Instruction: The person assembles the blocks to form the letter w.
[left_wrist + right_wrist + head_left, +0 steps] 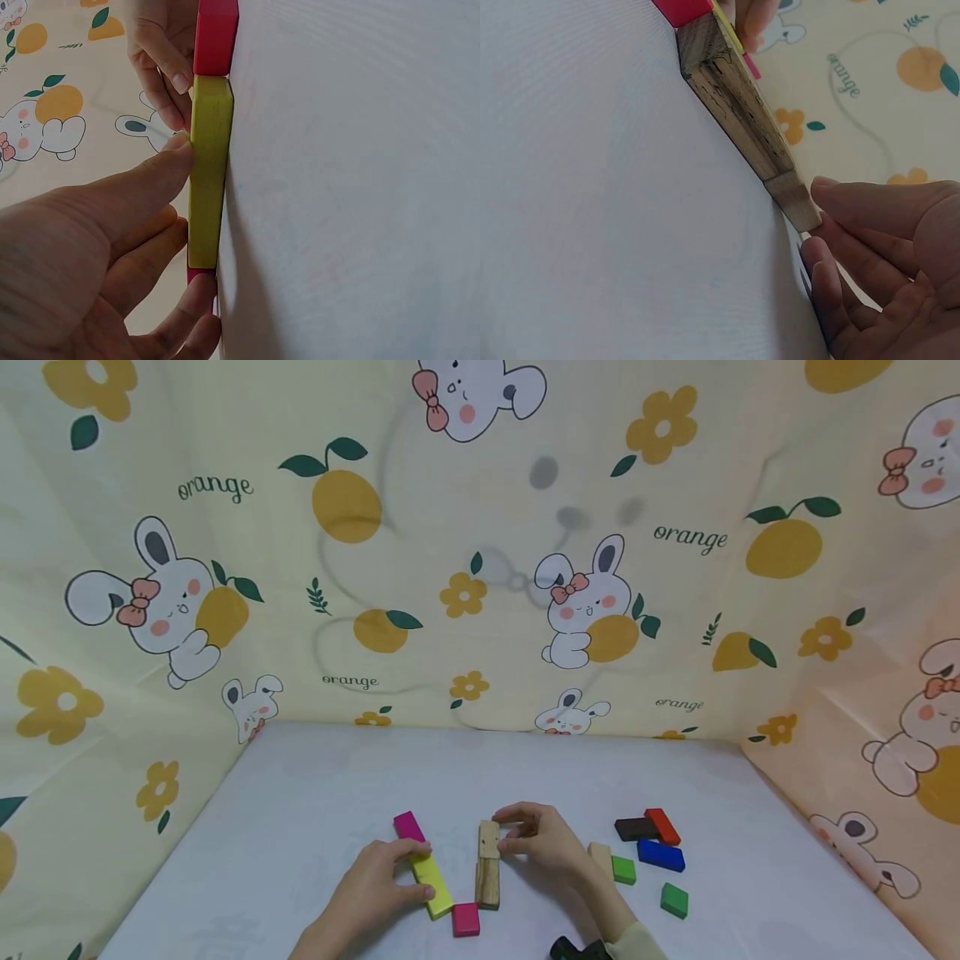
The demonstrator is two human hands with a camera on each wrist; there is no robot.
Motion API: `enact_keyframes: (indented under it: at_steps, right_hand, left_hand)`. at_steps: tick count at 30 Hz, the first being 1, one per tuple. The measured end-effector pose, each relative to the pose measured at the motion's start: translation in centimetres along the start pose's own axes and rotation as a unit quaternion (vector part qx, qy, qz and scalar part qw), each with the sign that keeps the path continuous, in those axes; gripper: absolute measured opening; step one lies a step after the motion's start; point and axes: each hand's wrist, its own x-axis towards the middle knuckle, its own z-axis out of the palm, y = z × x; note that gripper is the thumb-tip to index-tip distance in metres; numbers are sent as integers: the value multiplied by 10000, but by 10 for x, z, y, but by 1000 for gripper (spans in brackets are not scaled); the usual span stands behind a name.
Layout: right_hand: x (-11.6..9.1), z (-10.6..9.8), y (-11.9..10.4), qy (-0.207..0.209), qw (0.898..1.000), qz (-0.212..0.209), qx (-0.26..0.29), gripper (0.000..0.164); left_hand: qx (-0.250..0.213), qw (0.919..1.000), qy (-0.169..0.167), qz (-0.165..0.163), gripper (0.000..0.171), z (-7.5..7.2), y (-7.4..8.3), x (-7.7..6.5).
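A yellow block (435, 887) lies in line with a pink block (407, 825) beyond it. My left hand (378, 881) holds the yellow block, thumb on it and other fingers near its pink end; the thumb (176, 146) shows in the left wrist view. A short pink block (466, 919) sits at the near end, between the yellow block and a streaked wooden block (487, 885). Beyond that, a paler wooden block (489, 835) continues the row. My right hand (547, 843) pinches the paler one at its far end, thumb on its right side.
To the right lie a dark brown block (634, 829), a red block (663, 827), a blue block (661, 855), two green blocks (624, 869) and a wooden block (600, 857) partly behind my right wrist. A black object (577, 948) is at the front edge. Patterned cloth (465, 643) encloses the white table.
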Motion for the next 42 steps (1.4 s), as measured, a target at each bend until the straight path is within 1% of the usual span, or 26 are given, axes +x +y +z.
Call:
enact_keyframes:
  at_steps: [11,19,28,34,36,38,40,42]
  right_hand:
    - [2,1,5,7,10000,2,41,36]
    - [1,1,4,-3,9997,156,202,33]
    - [0,2,4,34,9999,89,122,31]
    - [-2,1,5,82,9998,168,101,31]
    - [-3,-2,2,177,9995,196,145,30]
    - [-5,-9,-3,393,9992,93,76,28]
    - [-10,-22,-8,641,9979,-22,-59,26]
    - [-21,-41,-11,856,9959,-106,-272,25]
  left_hand:
    - [-11,10000,-14,-68,48,0,0,0]
    - [-22,10000,-34,-86,47,0,0,0]
    - [-21,9999,-38,-96,47,0,0,0]
    - [-72,9999,-82,-127,48,2,0,0]
    - [-37,9999,-79,-124,48,2,0,0]
    - [6,9999,-38,-115,48,1,0,0]
    - [31,10000,-6,-85,48,0,0,0]
    - [20,10000,14,-32,48,0,0,-1]
